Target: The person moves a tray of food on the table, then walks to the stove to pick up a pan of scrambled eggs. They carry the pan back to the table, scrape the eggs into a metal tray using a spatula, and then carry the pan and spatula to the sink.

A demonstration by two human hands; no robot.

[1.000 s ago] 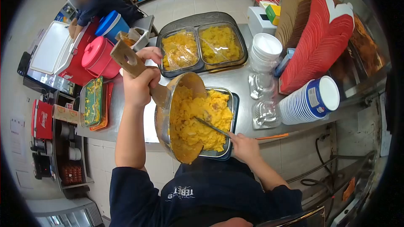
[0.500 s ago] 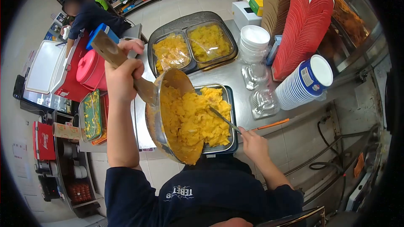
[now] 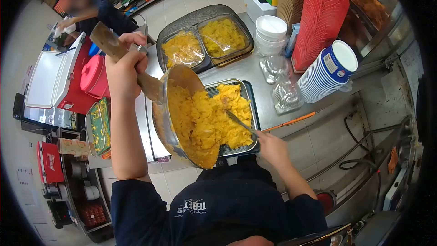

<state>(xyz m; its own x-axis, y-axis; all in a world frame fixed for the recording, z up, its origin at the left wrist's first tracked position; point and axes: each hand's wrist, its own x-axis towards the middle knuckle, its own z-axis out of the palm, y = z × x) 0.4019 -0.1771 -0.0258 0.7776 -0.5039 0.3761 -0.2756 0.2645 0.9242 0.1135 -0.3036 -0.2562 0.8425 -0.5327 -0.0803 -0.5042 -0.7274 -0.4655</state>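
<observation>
My left hand (image 3: 123, 75) is wrapped round the wooden handle (image 3: 109, 43) of a metal wok (image 3: 160, 120). The wok is tipped on its side, its mouth facing right over a metal tray (image 3: 249, 92). Yellow, lumpy food like scrambled egg (image 3: 232, 130) spans from the wok's inside onto the tray. In my right hand (image 3: 272, 148) is a slim metal utensil (image 3: 241, 122), held at the near right of the tray. Its tip is buried in the egg, so its head is hidden.
Behind the tray sits a dark divided container (image 3: 200, 67) of yellow food under clear film. Plastic bowls (image 3: 271, 29), clear lids (image 3: 287, 95), stacked paper cups (image 3: 324, 75) and red cartons (image 3: 318, 18) stand right. A red cooler (image 3: 68, 82) and another person (image 3: 109, 13) are left.
The view has shifted slightly. My hands keep their grips, and the utensil has moved a little within the egg. The other person's arm has lifted away from the cooler.
</observation>
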